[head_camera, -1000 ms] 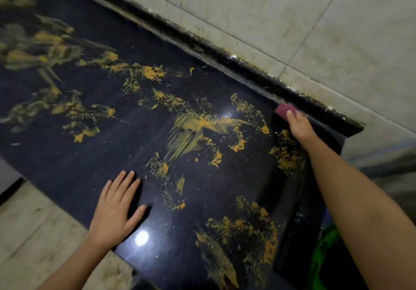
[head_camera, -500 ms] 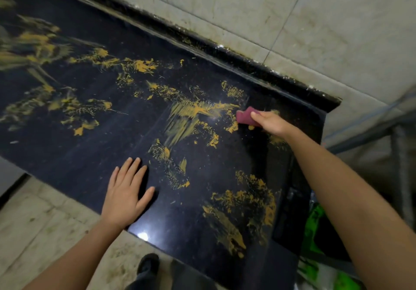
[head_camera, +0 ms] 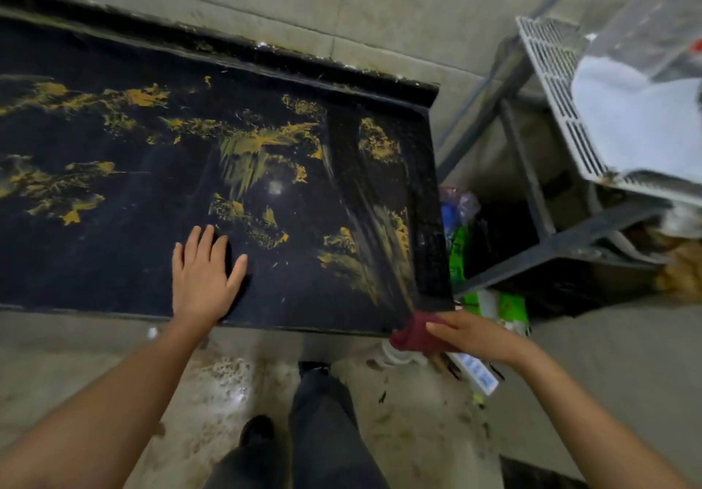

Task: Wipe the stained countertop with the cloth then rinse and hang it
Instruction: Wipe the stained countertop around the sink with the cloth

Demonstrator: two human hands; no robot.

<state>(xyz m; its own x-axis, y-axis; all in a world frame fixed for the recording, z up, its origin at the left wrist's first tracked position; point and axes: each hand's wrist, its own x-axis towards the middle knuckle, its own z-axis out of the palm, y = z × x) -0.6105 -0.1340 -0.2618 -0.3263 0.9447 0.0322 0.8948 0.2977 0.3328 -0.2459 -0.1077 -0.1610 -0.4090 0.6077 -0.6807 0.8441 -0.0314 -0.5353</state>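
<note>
The black countertop (head_camera: 114, 268) is smeared with yellow stains (head_camera: 262, 146) across most of its surface. A streaked, wiped band runs from the back down to the front right corner. My right hand (head_camera: 471, 334) holds the dark red cloth (head_camera: 412, 333) bunched at that front right corner, just off the edge. My left hand (head_camera: 203, 274) rests flat on the countertop near the front edge, fingers straight.
A tiled wall (head_camera: 342, 6) runs behind the counter. To the right stands a grey metal frame (head_camera: 532, 184) with a white slatted rack (head_camera: 562, 108) on top. Green packaging (head_camera: 459, 253) and bottles lie on the floor beside the counter. My legs and shoes (head_camera: 311, 431) stand below.
My right hand dragged the cloth from the back of the counter down to the front right corner, leaving a smeared band. The left hand stayed flat. The view tilted downward.
</note>
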